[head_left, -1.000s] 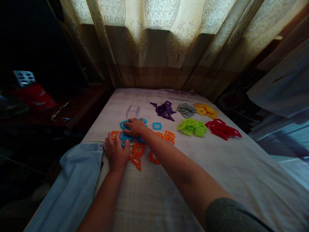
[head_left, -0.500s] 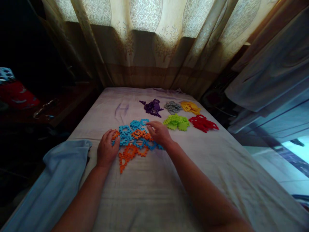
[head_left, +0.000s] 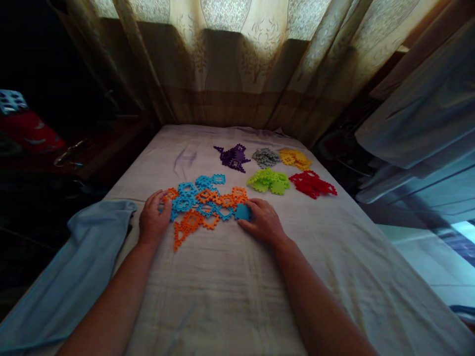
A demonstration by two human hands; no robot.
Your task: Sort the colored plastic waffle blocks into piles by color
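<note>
Flat toothed interlocking tiles, blue [head_left: 184,203] and orange [head_left: 193,221], lie mixed in a loose cluster on the bed sheet. At the cluster's right end my right hand [head_left: 265,221] has a solid blue square tile [head_left: 242,212] between thumb and fingers. My left hand [head_left: 153,219] is curled round the left end, its thumb and fingers on tiles beside an orange one [head_left: 171,194]; part of what it touches is hidden. A blue frame tile [head_left: 218,179] sits at the cluster's far edge.
Sorted piles lie farther off: purple [head_left: 234,157], grey [head_left: 266,157], yellow [head_left: 296,159], lime green [head_left: 269,181] and red [head_left: 312,184]. A light blue cloth [head_left: 87,252] hangs over the bed's left edge. Curtains [head_left: 230,79] hang behind the bed.
My right hand has moved from the cluster's far side to its right end, onto the blue square tile. The left hand stays at the left end. The view has shifted slightly.
</note>
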